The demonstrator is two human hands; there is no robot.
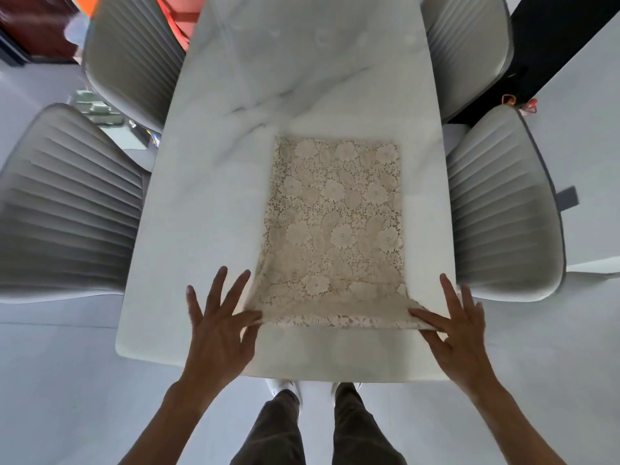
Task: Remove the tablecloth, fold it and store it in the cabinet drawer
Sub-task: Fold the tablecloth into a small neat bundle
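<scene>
— Where is the tablecloth [335, 226] now?

— The tablecloth lies on the white marble tabletop [208, 203], already folded into a long rectangle. It is a cream lace with big flowers. It sits on the near half of the tabletop, a little to the right of the middle. Its near edge is lifted from the surface, and the far end lies flat.

— And the hands of the person?

— The left hand [218, 327] is at the near left corner of the cloth. Its thumb is on the top of the lace and the fingers are spread out straight, pointing away from the person. The right hand [459, 327] is at the near right corner in the same manner, thumb on the top, fingers straight and spread. Whether the fingers go under the cloth, one cannot tell for sure.

— What stands around?

— Four grey ribbed chairs, two at each long side; the near left chair [67, 213] and the near right chair [500, 209] are close to the tabletop. Below, the person's dark trousers [315, 427] show.
</scene>
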